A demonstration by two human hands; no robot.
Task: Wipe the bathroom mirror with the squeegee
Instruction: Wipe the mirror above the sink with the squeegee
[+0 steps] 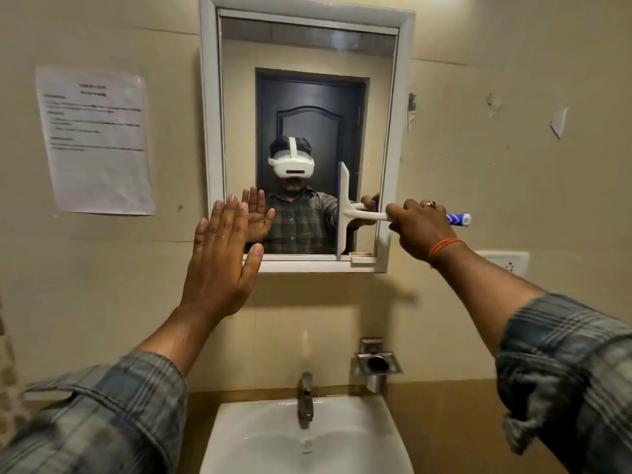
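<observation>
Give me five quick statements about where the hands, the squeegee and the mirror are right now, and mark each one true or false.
1. The right hand grips the squeegee by its handle. True.
2. The squeegee blade lies horizontally along the top of the mirror. False: it stands vertically at the lower right of the glass.
3. The left hand is open, fingers straight, at the mirror's lower left corner. True.
4. The left hand holds a cloth. False: it holds nothing.
5. A sheet of paper hangs on the wall right of the mirror. False: it is on the left.
</observation>
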